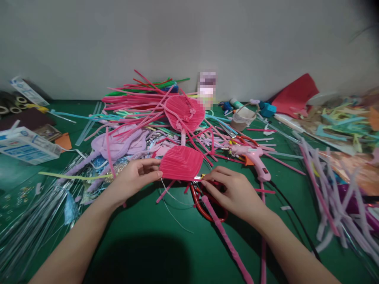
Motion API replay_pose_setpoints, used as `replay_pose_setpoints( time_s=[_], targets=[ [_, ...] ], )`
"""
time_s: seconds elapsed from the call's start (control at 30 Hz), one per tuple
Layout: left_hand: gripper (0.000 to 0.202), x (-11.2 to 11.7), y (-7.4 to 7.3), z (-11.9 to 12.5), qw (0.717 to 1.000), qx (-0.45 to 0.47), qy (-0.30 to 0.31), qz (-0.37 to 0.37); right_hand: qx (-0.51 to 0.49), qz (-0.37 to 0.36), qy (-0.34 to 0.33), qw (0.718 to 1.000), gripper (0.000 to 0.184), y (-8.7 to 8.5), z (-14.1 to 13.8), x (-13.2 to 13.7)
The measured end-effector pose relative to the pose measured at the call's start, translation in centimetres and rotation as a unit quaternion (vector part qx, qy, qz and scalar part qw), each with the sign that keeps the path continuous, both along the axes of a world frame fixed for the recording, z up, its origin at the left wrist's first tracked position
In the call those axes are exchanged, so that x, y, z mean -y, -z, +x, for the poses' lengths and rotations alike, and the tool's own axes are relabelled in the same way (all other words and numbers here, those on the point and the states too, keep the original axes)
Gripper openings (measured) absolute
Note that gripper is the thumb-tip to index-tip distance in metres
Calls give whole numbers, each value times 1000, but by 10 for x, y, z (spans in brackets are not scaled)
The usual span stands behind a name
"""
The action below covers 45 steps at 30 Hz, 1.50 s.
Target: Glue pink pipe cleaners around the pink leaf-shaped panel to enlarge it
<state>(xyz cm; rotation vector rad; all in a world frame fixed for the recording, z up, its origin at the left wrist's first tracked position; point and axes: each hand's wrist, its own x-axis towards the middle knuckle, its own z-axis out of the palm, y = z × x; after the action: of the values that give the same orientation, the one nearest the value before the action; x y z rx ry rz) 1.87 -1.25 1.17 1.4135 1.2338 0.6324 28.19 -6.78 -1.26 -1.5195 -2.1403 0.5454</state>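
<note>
A flat deep-pink petal (181,162), built from rows of pipe cleaner laid side by side, is held up over the table. My left hand (137,177) pinches its left edge between thumb and fingers. At the lower right corner, my right hand (232,189) closes its thumb and forefinger on the pipe cleaner along the bottom edge. A small silvery piece shows beside those fingertips; I cannot tell what it belongs to. Red-handled scissors (211,217) lie partly hidden under my right hand. Close by is a pink wrapped stem (226,238). Thin pale thread (174,215) hangs below the petal.
Behind lie a round pink piece (185,112), loose pink pipe cleaners (130,98) and a lilac piece (120,142). To the right rests a pink glue gun (251,157) with a black cord. Lilac strips (340,197) and a small bucket (244,117) stand farther off. A box (29,146) sits left.
</note>
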Motion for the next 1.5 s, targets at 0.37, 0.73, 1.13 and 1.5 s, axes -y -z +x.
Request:
replay_pose_setpoints(
  time_s=[0.37,0.73,1.13,1.5],
  targets=[
    [32,0,-1,-1,1000,-8,0,-13,0,0,-8,1000,19,1,1,0],
    [43,3,8,11,993,66,-5,-99,4,2,-4,1000,19,0,-2,0],
    [41,2,7,10,991,71,-16,-109,6,3,-6,1000,19,0,-2,1],
    [35,3,3,10,990,81,-30,-110,7,6,-7,1000,18,1,-1,1]
  ],
)
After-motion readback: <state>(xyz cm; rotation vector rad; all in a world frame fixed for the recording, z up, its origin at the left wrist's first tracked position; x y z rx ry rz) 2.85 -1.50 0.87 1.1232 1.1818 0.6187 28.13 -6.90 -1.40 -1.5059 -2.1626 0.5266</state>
